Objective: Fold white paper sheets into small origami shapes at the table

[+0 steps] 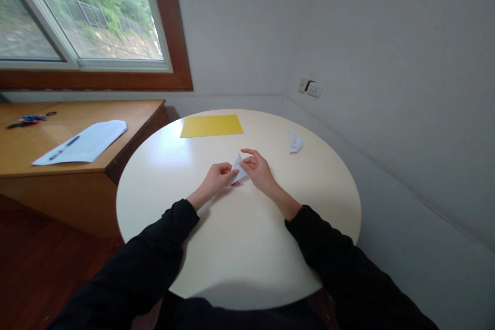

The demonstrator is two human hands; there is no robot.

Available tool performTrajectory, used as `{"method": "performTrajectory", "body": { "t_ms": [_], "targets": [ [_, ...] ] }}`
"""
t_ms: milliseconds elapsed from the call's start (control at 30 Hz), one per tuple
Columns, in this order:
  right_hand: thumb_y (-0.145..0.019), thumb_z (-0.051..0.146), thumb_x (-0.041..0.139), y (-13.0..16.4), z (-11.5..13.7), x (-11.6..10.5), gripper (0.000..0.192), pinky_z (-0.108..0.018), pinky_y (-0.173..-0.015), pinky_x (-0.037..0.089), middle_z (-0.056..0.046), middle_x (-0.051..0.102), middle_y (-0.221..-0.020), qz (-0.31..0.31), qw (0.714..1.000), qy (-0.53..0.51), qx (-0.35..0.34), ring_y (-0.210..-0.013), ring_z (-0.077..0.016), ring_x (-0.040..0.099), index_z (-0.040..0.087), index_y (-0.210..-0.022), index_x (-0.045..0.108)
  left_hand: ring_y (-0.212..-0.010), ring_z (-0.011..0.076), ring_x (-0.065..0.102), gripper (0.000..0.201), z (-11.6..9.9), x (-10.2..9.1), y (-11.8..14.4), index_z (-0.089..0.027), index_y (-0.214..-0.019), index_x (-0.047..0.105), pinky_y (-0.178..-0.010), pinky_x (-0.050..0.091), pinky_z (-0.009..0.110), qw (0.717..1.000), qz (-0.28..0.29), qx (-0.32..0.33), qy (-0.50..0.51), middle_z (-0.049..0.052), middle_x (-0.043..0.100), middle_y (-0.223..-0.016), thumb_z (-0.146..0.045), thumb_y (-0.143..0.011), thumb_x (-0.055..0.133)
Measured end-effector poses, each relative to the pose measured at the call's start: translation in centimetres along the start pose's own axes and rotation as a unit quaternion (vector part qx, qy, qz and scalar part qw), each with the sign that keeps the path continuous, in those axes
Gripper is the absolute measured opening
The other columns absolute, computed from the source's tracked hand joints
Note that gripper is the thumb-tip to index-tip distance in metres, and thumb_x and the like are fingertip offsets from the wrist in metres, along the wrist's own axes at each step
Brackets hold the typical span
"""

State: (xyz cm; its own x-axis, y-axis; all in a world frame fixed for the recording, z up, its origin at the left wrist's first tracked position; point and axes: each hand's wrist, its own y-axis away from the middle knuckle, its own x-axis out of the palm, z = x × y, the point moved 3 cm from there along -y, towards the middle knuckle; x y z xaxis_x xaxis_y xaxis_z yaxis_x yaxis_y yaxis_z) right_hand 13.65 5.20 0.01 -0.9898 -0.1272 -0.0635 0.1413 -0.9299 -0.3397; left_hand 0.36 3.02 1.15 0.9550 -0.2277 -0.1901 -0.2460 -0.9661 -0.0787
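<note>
**Two hands held a folded white paper over a round table**

A small piece of white paper folded to a pointed, triangular shape (pixel 236 170) sat just above the middle of a round, cream-coloured table (pixel 240 247), held between both of the person's hands. The left hand (pixel 217 178) came in from the lower left, its fingers curled and pinched onto the left and lower edge of the folded paper. The right hand (pixel 258 169) met it from the other side, thumb and lower fingers pressed to the paper's right edge while the index finger was raised and bent above it. The point of the paper stood up between the two hands, angled away from the person. Whether its lower edge touched the tabletop could not be told. Both forearms wore black sleeves (pixel 162 247) that reached to the wrists.

Farther back on the table, well apart from the hands, lay a flat rectangular sheet of yellow paper (pixel 211 126). To the right of it, near the table's far right edge, rested a small crumpled bit of white paper (pixel 295 141).

A wooden desk (pixel 23 149) stood to the left of the table under a window (pixel 81 10). On it lay a white sheet of paper (pixel 91 140) with a dark pen (pixel 64 147) across it.
</note>
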Motion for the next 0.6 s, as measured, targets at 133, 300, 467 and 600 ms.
{"method": "performTrajectory", "body": {
  "t_ms": [133,300,467,600],
  "targets": [
    [-0.068,0.024,0.056,0.1,0.4,-0.2,0.031,-0.027,-0.061,0.044,0.000,0.055,-0.075,-0.060,0.994,0.089,-0.034,-0.072,-0.0146,0.055,0.020,-0.099,0.052,-0.047,0.0087,0.048,0.028,0.6,-0.2,-0.3,-0.014,-0.055,0.048,-0.048,0.036,0.021,1.000,-0.023,0.000,0.001,-0.002,0.051,-0.050,-0.036,-0.068,0.057],
    [-0.069,0.019,0.054,0.5,1.4,-0.1,0.015,-0.026,-0.060,0.042,0.000,0.053,-0.072,-0.086,0.977,0.176,-0.086,-0.067,-0.0134,0.052,0.019,-0.084,0.055,-0.050,0.0094,0.048,0.028,1.3,-0.8,-0.7,-0.011,-0.060,0.057,-0.051,0.036,0.023,0.998,-0.057,0.027,-0.027,0.002,0.057,-0.055,-0.036,-0.072,0.052],
    [-0.070,0.018,0.051,0.9,1.8,0.6,0.009,-0.025,-0.059,0.041,0.002,0.052,-0.067,-0.044,0.975,0.197,-0.096,-0.061,-0.0116,0.049,0.019,-0.078,0.054,-0.054,0.0107,0.051,0.028,1.3,-0.9,-0.8,-0.009,-0.071,0.063,-0.055,0.042,0.024,0.997,-0.050,0.049,0.027,0.003,0.059,-0.060,-0.036,-0.071,0.054],
    [-0.072,0.022,0.050,0.9,1.7,0.7,0.006,-0.024,-0.055,0.041,0.001,0.053,-0.067,-0.031,0.978,0.194,-0.066,-0.058,-0.0115,0.049,0.019,-0.077,0.052,-0.060,0.0121,0.054,0.033,1.0,-0.7,-0.7,-0.008,-0.086,0.066,-0.059,0.045,0.025,0.996,-0.039,0.048,0.057,0.005,0.062,-0.067,-0.036,-0.072,0.056]
  ]
}}
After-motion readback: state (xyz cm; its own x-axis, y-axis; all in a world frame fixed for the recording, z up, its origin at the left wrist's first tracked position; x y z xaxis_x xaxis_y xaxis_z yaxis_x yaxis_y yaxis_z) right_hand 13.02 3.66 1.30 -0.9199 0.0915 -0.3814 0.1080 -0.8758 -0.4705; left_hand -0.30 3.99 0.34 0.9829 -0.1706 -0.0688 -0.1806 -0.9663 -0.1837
